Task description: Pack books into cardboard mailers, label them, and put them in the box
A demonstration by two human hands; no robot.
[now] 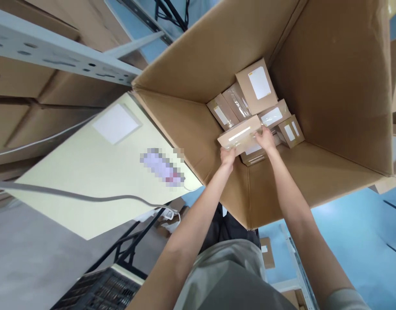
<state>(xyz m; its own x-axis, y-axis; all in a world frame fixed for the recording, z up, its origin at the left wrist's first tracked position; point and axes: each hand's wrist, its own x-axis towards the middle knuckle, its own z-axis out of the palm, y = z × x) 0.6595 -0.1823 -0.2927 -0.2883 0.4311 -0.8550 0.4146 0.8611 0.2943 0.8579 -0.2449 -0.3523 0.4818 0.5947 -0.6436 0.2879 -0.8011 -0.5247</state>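
Both my arms reach down into a large open cardboard box (181,129). My left hand (228,156) is closed on the near left end of a flat carton (239,135) with a white label strip. On the carton's right end, my right hand (265,138) is closed too. Beneath and around it lie several smaller labelled cartons. The biggest of them, a carton with a large white label (256,92), leans at the back. A small carton with two labels (291,131) sits at the right, and a taped carton (236,101) at the left.
A pale yellow table (72,181) stands left of the big box, with a stack of white labels (116,123) and a grey cable (97,198) on it. A metal shelf post (65,51) runs along the upper left. A black plastic crate (110,288) is at lower left.
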